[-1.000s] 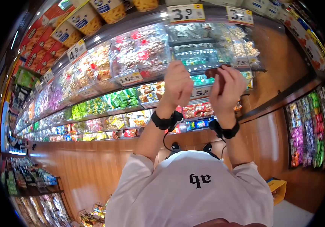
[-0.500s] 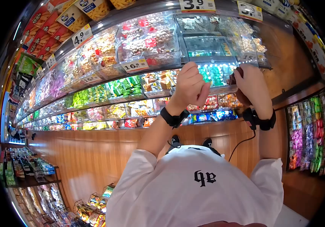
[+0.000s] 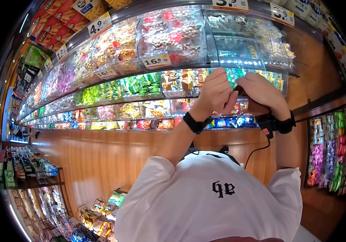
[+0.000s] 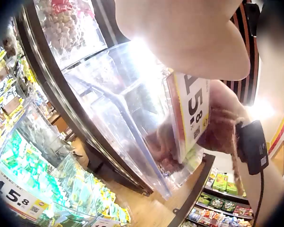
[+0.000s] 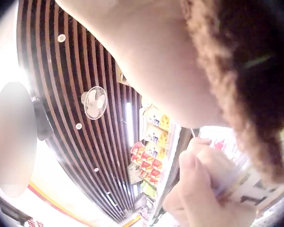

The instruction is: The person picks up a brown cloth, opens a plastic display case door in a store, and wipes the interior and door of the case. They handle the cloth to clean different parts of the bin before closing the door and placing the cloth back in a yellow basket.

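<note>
In the head view both hands are close together at the candy shelf. My left hand (image 3: 217,90) is in a loose fist, and the right wrist view shows its thumb and fingers (image 5: 199,184) gripping the clear edge beside a price tag. That clear plastic bin (image 4: 123,109) carries a 15.8 price tag (image 4: 193,111) at its front. My right hand (image 3: 261,90) bends toward the left one, fingers curled around a small dark brown thing (image 3: 240,91) whose kind I cannot tell. Green-wrapped candies (image 3: 237,74) show behind the hands. A fuzzy brown strip (image 5: 217,61) crosses the right wrist view.
Bins of wrapped sweets (image 3: 177,36) run leftward along the shelf, with green packets (image 3: 140,83) a level lower. Another 15.8 price tag (image 4: 19,194) marks a bin of green packets. A side rack (image 3: 334,149) hangs at the right. The wooden floor (image 3: 96,157) lies behind.
My right hand first moved right, away from the left hand, then came back close to it with the brown thing. The shelf has shifted right and up in the head view.
</note>
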Motion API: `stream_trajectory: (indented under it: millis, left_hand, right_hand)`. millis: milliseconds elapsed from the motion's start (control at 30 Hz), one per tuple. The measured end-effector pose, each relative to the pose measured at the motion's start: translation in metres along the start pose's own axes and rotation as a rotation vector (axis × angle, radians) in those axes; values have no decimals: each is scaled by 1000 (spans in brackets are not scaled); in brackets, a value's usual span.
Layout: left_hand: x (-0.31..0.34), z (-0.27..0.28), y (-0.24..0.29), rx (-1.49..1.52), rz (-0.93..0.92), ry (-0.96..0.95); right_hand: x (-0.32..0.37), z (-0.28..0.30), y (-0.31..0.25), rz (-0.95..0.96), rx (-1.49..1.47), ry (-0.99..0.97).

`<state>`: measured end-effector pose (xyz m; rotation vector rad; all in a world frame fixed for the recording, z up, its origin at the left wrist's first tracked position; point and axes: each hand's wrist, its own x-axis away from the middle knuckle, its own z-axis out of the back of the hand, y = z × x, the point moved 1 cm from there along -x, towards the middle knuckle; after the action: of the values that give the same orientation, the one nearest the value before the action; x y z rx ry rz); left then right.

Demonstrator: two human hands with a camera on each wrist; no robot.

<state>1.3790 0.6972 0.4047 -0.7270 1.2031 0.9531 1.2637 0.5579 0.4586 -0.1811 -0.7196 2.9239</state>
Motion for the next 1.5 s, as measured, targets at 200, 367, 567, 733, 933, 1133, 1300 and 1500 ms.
stream_trajectory:
  millis: [200, 367, 567, 733, 933, 1133, 1300, 1500]
  left_hand:
    - [0, -2, 6, -38, 18, -31]
    - [-7, -4, 8, -71, 40, -34]
    - [-16, -2, 7, -58, 66, 27]
    - [-10, -3, 9, -124, 49, -9]
    - [-25, 1, 16, -126, 57, -62]
    - [-27, -3, 14, -101, 64, -27]
    - [-25, -8, 10, -163, 5, -24]
    - [-23, -6, 9, -193, 19, -105]
  right_hand:
    - [-15, -5, 3, 66, -102, -222]
    - [7, 21, 2, -56, 227, -244]
    - [13, 29, 12, -77, 44, -228]
    - [0, 6, -1, 75, -214, -133]
    - [10, 24, 31, -117, 84, -194]
    - [22, 29, 57, -50, 202, -153]
    - [-10, -3, 14, 162, -99, -120]
    - [-1, 6, 25, 99, 183, -195]
